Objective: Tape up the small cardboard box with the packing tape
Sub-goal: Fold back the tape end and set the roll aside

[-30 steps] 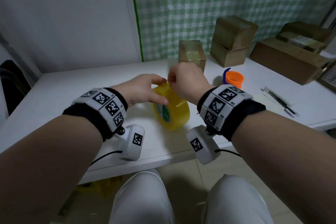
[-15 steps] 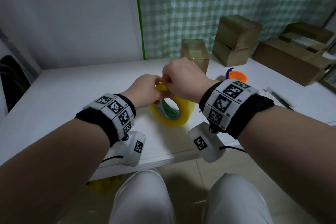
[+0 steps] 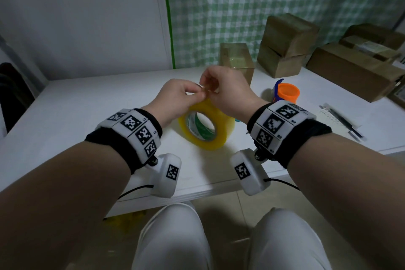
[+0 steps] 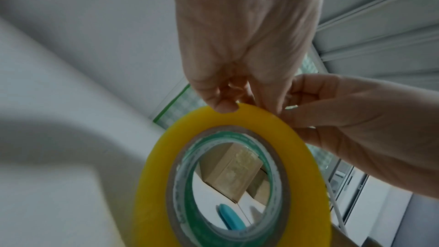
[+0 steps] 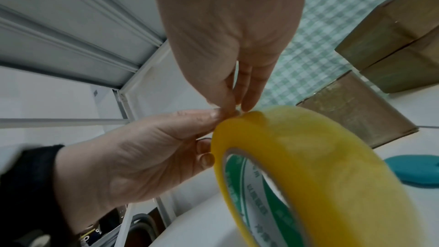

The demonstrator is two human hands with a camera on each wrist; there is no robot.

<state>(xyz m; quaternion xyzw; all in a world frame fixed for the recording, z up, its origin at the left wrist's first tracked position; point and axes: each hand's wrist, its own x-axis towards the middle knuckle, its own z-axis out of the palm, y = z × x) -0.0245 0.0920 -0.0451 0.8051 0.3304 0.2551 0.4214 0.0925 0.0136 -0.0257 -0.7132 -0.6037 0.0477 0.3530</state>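
The yellow packing tape roll (image 3: 221,136) stands tilted on its edge on the white table (image 3: 87,116), its green-printed core facing me. My left hand (image 3: 200,92) grips the top of the roll (image 4: 154,176), thumb on one side and curled fingers on the other. My right hand (image 3: 208,92) meets it there and pinches the tape's edge at the roll's top (image 5: 308,157) with thumb and forefinger. The small cardboard box (image 3: 236,61), shiny with tape, stands behind the hands near the wall, apart from them; it shows through the core (image 4: 230,172).
To the right stand an orange cup (image 3: 287,93), two stacked boxes (image 3: 285,44), a long carton (image 3: 350,70) and pens on paper (image 3: 341,120). A teal object (image 5: 415,170) lies behind the roll. The table's front edge (image 3: 197,190) runs just above my knees.
Both hands have risen and closed in on the roll's top. The roll has turned so its core faces me, and the right fingers went from resting on it to pinching its edge.
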